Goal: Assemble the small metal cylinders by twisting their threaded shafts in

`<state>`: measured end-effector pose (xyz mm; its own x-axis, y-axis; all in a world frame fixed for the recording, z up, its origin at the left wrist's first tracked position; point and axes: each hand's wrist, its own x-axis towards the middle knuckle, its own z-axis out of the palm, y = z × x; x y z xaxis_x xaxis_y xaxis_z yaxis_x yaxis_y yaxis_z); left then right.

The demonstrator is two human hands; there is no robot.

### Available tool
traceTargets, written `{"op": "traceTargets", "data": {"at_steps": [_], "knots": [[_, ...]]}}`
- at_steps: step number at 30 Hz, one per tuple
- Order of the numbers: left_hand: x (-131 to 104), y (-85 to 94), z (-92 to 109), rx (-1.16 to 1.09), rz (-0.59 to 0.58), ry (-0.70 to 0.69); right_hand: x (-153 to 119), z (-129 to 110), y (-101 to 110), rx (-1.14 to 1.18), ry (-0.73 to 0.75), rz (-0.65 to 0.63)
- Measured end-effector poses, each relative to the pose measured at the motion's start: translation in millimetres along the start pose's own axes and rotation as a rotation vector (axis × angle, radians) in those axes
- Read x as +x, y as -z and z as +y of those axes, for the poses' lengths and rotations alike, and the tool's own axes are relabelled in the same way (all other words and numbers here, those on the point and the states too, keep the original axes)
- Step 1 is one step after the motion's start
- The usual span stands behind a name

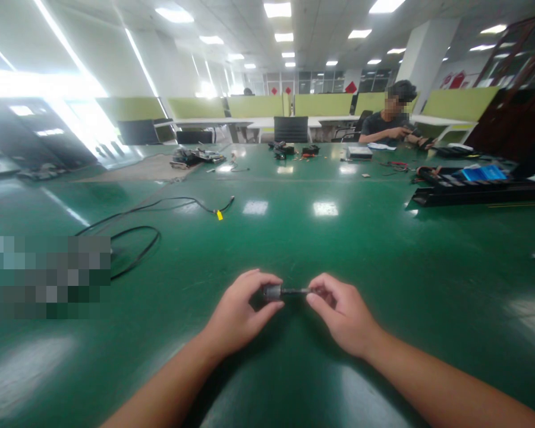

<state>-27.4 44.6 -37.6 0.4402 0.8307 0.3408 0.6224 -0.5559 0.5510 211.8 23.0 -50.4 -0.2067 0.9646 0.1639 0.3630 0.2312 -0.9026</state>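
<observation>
A short dark-grey metal cylinder with a thin rod [274, 292] is held level above the green tabletop, close in front of me. My left hand [245, 303] curls around the thick cylinder end, thumb below and fingers above. At the other side, my right hand [343, 306] pinches the tip of the rod between thumb and forefinger. The rod spans the gap between both hands. Its right end is partly hidden by my right fingers, and the exact kind of tool part cannot be made out.
A black cable [156, 205] with a yellow tag [219, 215] loops on the left. Mixed parts [196, 157] lie farther back. A long black tray [468, 195] with a blue item [484, 173] sits at right. Across the table, a person [386, 125] handles something.
</observation>
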Motion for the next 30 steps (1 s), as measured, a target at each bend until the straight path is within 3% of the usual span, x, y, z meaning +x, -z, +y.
{"op": "traceTargets", "data": {"at_steps": [7,11,15,21,26,30], "knots": [[3,2.6,1,-0.013,0.047,0.026,-1,1,0,0.133,0.005,0.077],[5,3.3,2,-0.151,0.188,0.091,-1,4,0,0.268,0.047,0.114],[5,5.0,-1,-0.304,0.327,0.166,1,4,0,0.239,0.073,0.105],[7,13.1,-2,-0.252,0.394,0.256,0,3,-2,0.207,0.078,0.053],[9,36.7,6,-0.460,0.574,0.353,-1,2,-2,0.209,0.082,0.024],[-25,71.7,-7,-0.381,0.623,0.532,-1,1,-4,0.184,0.087,-0.005]]}}
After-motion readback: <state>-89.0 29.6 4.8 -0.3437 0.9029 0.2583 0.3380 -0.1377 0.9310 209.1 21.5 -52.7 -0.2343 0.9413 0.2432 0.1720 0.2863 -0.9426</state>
